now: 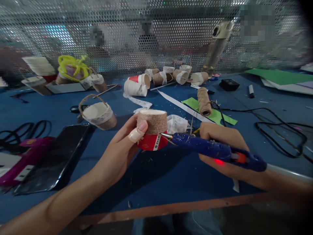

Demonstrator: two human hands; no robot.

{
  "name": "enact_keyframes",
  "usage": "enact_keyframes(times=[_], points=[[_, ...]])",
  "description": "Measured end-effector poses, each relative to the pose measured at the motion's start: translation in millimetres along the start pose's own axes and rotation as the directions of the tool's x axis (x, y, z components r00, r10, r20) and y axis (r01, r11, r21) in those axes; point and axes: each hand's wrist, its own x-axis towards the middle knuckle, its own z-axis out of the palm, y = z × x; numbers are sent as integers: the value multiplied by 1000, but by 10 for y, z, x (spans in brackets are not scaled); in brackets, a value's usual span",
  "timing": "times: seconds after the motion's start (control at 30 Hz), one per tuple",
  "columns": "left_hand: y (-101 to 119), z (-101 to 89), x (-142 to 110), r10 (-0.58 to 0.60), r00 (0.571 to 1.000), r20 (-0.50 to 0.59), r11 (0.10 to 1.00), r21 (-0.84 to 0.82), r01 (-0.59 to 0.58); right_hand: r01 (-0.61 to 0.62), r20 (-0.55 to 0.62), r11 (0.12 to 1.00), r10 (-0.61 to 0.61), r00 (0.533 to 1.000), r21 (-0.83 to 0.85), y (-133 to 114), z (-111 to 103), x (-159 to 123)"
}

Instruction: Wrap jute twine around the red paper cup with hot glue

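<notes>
My left hand (127, 138), with a plaster on its thumb, is wrapped round a red paper cup (149, 142). Jute twine (156, 122) covers the cup's rim half, and the red half below is bare. In my right hand (225, 140) is a blue glue gun (202, 147) with a red light glowing on its underside. Its metal nozzle touches or nearly touches the cup where the twine meets the red paper. A twine spool (204, 101) lies behind my right hand, and a strand hangs near it. Crumpled white lace (177, 124) sits behind the cup.
A twine-wrapped basket (97, 114) with a handle stands at left, near a phone (58, 156) and a magenta tool (29, 156). Several small baskets (181, 76) line the back by a bottle (216, 49). Black cable (281, 120) loops at right. A perforated metal screen (117, 42) rises behind.
</notes>
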Motion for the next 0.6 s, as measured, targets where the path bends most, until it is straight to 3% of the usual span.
enact_keyframes(times=[0.27, 0.6], points=[[11, -28, -22, 33, 999, -17, 999, -7, -33, -50, -5, 998, 50, 999, -45, 43, -7, -12], [-6, 8, -11, 105, 994, -32, 991, 85, -102, 9, -30, 998, -11, 999, -66, 27, 30, -18]])
